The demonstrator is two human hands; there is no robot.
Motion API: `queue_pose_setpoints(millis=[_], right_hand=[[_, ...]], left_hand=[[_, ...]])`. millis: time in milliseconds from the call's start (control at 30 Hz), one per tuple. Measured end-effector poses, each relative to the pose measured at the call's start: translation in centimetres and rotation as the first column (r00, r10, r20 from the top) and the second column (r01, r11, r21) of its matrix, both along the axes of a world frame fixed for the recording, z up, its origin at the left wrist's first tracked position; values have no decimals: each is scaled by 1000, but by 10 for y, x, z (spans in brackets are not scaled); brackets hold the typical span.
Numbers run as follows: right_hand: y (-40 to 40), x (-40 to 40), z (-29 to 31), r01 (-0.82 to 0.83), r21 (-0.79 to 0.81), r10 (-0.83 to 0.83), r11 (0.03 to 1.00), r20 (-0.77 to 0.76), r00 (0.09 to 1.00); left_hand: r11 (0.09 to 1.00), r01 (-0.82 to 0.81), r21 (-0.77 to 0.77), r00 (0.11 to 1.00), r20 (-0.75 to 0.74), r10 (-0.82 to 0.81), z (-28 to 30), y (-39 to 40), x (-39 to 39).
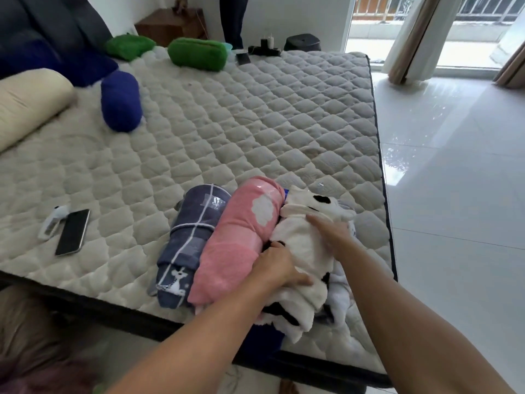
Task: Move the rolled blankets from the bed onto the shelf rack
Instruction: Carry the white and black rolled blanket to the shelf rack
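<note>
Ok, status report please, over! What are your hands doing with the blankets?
Both hands, left and right, resting on the white-and-black blanket, not lifted. Pink roll and navy checked roll wait alongside. Shelf rack not in view. Nothing blocking.

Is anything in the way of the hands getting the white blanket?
No. Both hands already rest on the white blanket: the left hand near its pink neighbour, the right hand on top. Nothing lies between them and it. The shelf rack is not in view, so that path cannot be judged.
</note>
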State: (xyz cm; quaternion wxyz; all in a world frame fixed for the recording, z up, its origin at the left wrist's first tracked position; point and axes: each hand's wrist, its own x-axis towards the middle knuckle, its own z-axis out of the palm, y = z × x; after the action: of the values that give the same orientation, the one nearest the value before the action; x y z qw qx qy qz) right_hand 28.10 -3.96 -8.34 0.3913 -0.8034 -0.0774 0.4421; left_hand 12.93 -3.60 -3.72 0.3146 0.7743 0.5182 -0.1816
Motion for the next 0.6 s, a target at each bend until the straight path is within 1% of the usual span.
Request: queue_pose_setpoints(millis=[33,67,133,167,200,267,367,467,533,600], right_hand=[[2,0,-5,-5,-2,5,1000,-9,1000],[2,-1,-6,11,5,-11,1000,-51,999],[0,0,-8,56,28,-49,998,-204,978],[-2,3,-13,66,23,-58,998,-255,965],[-5,4,-14,73,11,-67,997,-290,955],[-16,5,-12,116,45,-94,992,-335,937],[-31,0,-2,209,123,-153,970,-360,920],[-51,-3,16,329,261,-236,908,-331,914],[-59,-6,37,368,345,-250,863,-339,907],[-66,-15,67,369,447,-233,815,-330,915]], left_hand=[[999,-35,-27,999,-4,35,-4,-1,0],[997,-66,-44,998,-4,66,-7,-3,1],[988,-144,-58,989,24,146,-9,-7,2],[980,-190,-61,980,39,193,-10,-9,2],[973,-226,-54,972,53,229,-11,-11,2],[963,-264,-46,959,97,267,-12,-15,-1],[965,-261,-37,948,180,264,-8,-23,-5],[976,-219,-15,928,304,213,5,-31,-11],[981,-193,-2,904,388,179,20,-38,-18],[982,-188,16,877,454,161,37,-43,-28]])
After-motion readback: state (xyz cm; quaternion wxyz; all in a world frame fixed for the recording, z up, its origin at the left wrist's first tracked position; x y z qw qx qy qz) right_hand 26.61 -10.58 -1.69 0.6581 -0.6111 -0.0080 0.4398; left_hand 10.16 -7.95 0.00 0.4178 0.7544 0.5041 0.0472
